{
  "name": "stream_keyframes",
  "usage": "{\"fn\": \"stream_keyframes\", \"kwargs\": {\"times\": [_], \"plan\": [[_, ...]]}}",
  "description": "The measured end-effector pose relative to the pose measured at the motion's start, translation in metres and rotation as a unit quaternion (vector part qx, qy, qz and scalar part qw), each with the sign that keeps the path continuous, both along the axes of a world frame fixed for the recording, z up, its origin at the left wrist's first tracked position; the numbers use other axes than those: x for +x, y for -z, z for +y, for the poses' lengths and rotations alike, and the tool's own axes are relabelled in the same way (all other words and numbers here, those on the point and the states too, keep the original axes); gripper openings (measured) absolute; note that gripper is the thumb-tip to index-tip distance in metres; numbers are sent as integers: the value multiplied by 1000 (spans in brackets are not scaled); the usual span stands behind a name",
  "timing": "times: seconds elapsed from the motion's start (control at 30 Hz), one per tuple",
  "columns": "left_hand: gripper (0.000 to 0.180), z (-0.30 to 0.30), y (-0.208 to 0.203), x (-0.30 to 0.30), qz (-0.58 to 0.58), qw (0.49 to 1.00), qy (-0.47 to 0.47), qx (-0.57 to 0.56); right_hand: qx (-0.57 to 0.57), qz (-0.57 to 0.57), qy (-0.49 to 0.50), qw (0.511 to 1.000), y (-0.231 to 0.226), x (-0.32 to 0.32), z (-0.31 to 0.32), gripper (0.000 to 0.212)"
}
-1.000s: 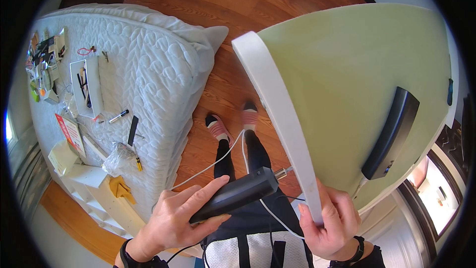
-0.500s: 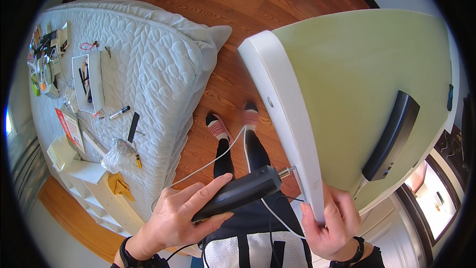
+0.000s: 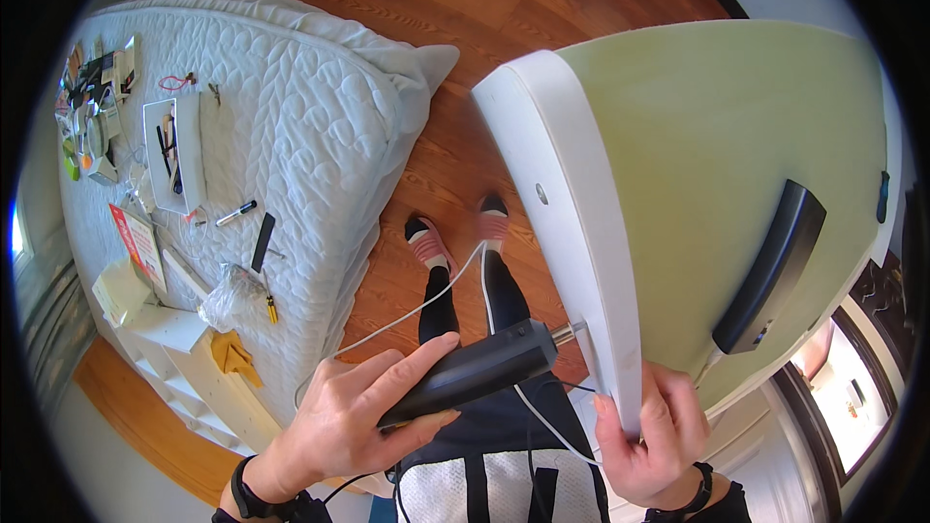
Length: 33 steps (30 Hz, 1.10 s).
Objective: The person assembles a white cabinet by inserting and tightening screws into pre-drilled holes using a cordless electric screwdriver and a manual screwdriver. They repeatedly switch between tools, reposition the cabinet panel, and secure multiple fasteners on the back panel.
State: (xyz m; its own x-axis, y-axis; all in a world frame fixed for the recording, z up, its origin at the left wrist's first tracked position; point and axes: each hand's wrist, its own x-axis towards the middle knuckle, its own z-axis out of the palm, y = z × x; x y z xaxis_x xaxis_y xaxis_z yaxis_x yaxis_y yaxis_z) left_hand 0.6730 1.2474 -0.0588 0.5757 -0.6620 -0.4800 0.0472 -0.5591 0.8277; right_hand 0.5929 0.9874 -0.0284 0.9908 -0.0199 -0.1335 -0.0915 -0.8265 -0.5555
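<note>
My left hand [image 3: 363, 407] is wrapped round a black electric screwdriver [image 3: 475, 371], which points to the right. Its metal bit [image 3: 569, 332] meets the face of a white board [image 3: 572, 199] near the board's close end; whether it sits in a screw is too small to tell. My right hand [image 3: 659, 431] grips that close end, thumb on the left face and fingers on the other side. The board stands on edge along a pale green surface [image 3: 697, 126]. A round metal fitting [image 3: 542, 195] shows farther up its left face.
A long black device [image 3: 770, 266] lies on the green surface. On the left, a quilted bed [image 3: 320, 145] holds a white tray [image 3: 199, 174] of tools, a yellow-handled screwdriver [image 3: 271, 308], a plastic bag [image 3: 232, 295] and a white shelf unit [image 3: 174, 329]. A white cable [image 3: 407, 315] crosses my legs.
The view has shifted slightly, and the board appears a little farther right. My left hand still holds the electric screwdriver against it, and my right hand keeps its grip.
</note>
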Motion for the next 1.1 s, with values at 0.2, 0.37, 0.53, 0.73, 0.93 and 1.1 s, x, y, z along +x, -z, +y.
{"fn": "stream_keyframes", "kwargs": {"times": [0.2,0.37,0.53,0.73,0.93,1.1], "plan": [[59,1,-6,4,44,998,7,33,0,2,-5,1000,-1,0,0,50],[60,1,-4,5,28,999,14,27,8,-1,-7,1000,-1,1,0,51],[61,2,-4,4,25,999,12,24,7,-8,-9,1000,1,0,0,51],[61,0,-5,6,15,999,18,27,1,-2,-13,1000,-1,0,0,50],[61,3,0,0,-71,997,1,-7,-8,-7,3,1000,-1,-3,4,45],[57,1,5,-11,-102,995,-17,13,-23,6,18,1000,-2,-8,8,37]]}}
